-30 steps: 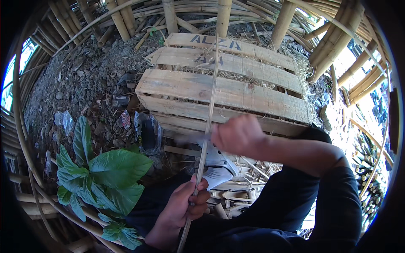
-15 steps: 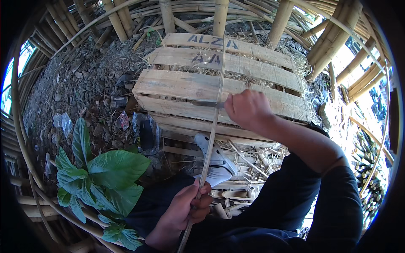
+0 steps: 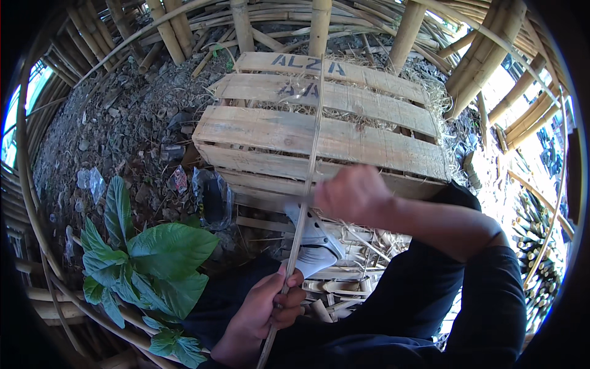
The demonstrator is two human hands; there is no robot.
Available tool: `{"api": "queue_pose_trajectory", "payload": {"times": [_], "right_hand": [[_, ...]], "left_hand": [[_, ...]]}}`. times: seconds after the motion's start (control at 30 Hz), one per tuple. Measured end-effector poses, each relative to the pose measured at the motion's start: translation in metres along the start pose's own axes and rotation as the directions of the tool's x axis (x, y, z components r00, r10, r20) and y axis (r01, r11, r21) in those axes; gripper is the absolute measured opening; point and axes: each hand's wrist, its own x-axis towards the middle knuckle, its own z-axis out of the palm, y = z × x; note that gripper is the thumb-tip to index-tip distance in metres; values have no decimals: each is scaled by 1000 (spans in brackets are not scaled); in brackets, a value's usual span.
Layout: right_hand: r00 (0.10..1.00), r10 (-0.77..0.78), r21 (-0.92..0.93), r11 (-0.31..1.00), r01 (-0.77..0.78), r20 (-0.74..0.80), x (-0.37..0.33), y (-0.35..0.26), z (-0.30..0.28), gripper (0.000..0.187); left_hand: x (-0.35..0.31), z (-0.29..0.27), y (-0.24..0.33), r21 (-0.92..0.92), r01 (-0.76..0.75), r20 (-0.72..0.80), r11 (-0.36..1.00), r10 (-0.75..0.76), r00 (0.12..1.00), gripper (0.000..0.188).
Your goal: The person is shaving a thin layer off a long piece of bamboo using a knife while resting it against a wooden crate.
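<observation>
My left hand (image 3: 270, 307) is closed around a long, thin bamboo strip (image 3: 314, 138), close to its lower end. The strip slants up and away from me, over a wooden slatted crate (image 3: 264, 126). Further up the strip, my right hand (image 3: 350, 194) is closed on a knife, its fingers blurred by motion. The knife's blade (image 3: 294, 200) shows as a grey smear pointing left, lying across the strip. The handle is hidden inside my fist. Below the blade, a light clog-style shoe (image 3: 316, 234) on my foot shows behind the strip.
Leafy green plant (image 3: 172, 252) at the lower left. Stony ground with plastic litter (image 3: 92, 182) lies left of the crate. Bamboo posts (image 3: 319, 27) stand behind it. Cut bamboo pieces (image 3: 534, 246) are stacked at the right, and shavings (image 3: 369, 246) lie under my legs.
My right hand and the knife have slid down the strip toward me, from over the crate's top to just above the shoe. My left hand keeps its grip in nearly the same place.
</observation>
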Motion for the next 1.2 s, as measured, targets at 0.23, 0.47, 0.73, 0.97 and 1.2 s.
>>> {"api": "queue_pose_trajectory", "payload": {"times": [0.23,0.47,0.73,0.97,1.2], "right_hand": [[959,-8,219,974,-56,282,2,-13,-12,46],[994,-22,245,970,-6,112,-13,-9,23,46],[833,100,740,409,-534,545,-6,-38,-2,66],[851,-109,807,401,-434,513,-20,-61,2,53],[875,-146,695,672,-255,462,-12,-37,-32,55]], "left_hand": [[1,3,3,33,-21,-10,999,22,1000,32],[0,-1,2,41,-22,53,999,20,998,33],[11,-14,7,232,-67,76,970,51,996,43],[27,-15,8,228,-146,-34,963,158,987,47],[32,-34,5,52,-131,181,990,120,976,41]]}}
